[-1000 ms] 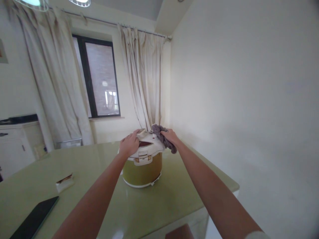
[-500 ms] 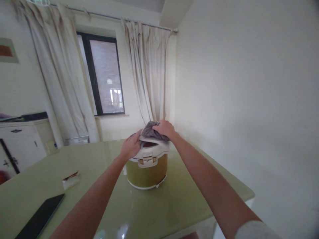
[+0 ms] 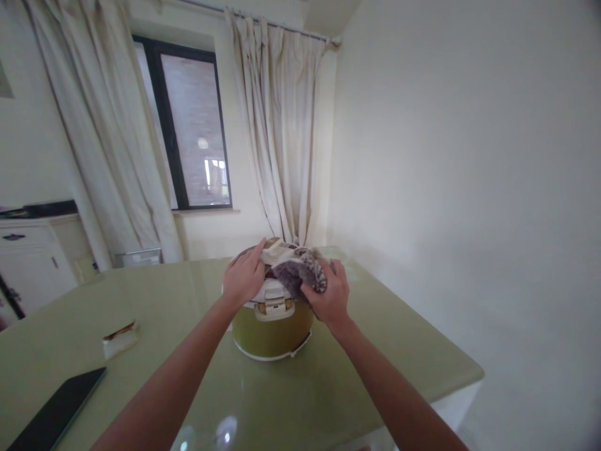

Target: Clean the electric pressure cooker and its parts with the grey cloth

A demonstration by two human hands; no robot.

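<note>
A rice cooker [image 3: 272, 333] with a shiny olive-gold body and a white lid stands upright in front of me. My left hand [image 3: 243, 275] lies on the left side of the lid, fingers stretched out over it. Bunched in my right hand [image 3: 331, 291] is a grey-purple cloth [image 3: 300, 274], pressed against the lid's right front side. The cloth and both hands hide much of the lid. On the cooker's front the white latch [image 3: 275, 305] shows below the cloth.
The cooker stands on a glossy green table [image 3: 188, 294]. Toward the left lie a dark tablet-like slab [image 3: 59, 407] and a small white packet [image 3: 119, 341]. A bare wall [image 3: 446, 188] runs along the right. Behind are curtains [image 3: 286, 138] and a white cabinet [image 3: 32, 257].
My right hand has moved the cloth from the lid's top back toward its right front side. The left hand stays on the lid. The view has shifted slightly.
</note>
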